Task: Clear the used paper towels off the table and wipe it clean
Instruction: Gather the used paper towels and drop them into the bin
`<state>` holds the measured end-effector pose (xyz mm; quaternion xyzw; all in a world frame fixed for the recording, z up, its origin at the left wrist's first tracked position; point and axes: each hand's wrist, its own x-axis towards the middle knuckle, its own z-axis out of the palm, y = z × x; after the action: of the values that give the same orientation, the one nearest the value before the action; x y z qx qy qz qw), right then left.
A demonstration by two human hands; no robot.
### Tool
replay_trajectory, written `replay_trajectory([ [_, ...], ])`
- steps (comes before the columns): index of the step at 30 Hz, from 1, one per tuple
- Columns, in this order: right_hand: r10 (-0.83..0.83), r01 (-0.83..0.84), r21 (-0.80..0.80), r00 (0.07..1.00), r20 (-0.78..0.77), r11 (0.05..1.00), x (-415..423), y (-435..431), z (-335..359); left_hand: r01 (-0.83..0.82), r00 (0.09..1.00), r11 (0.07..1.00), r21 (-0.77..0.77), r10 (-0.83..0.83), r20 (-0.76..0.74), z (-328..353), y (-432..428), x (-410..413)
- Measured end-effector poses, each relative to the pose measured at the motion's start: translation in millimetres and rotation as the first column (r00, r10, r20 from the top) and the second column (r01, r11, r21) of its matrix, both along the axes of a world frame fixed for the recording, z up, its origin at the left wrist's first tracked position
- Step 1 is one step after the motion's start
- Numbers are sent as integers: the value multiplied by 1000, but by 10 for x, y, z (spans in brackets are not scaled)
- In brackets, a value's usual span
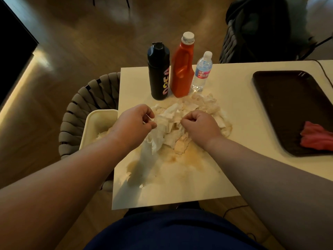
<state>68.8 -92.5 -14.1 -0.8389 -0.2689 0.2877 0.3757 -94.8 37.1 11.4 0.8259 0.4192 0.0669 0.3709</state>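
Observation:
A heap of crumpled, stained paper towels lies in the middle of the white table. My left hand pinches a white towel that hangs down from its fingers at the heap's left side. My right hand has its fingers curled into the towels at the heap's centre. Brownish wet stains spread over the tabletop in front of the heap. A red cloth lies on a dark tray at the right.
A black bottle, an orange jug and a clear water bottle stand just behind the heap. A cream bin holding some towels sits on a woven chair by the table's left edge.

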Motion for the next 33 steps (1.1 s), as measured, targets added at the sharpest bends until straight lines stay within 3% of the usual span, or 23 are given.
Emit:
replay_trajectory([
  [6,-58,52,102,997,55,993,43,-69,463,-24,999,999,45,26,-48,-62,116,-125],
  [12,-97,91,166,995,33,982,18,-79,695,12,981,994,112,9,-193,-106,221,-219],
  [19,-7,6,109,1000,5,994,-257,132,623,-136,987,990,48,131,89,159,341,-543],
  [25,117,-117,161,993,12,980,-638,538,675,-282,944,952,117,253,213,540,665,-1009],
  [29,192,-193,160,981,23,968,-871,824,659,-383,906,913,137,343,248,595,848,-1349],
  [33,232,-234,143,972,30,962,-1038,1026,587,-382,916,917,117,359,178,483,929,-1544],
])
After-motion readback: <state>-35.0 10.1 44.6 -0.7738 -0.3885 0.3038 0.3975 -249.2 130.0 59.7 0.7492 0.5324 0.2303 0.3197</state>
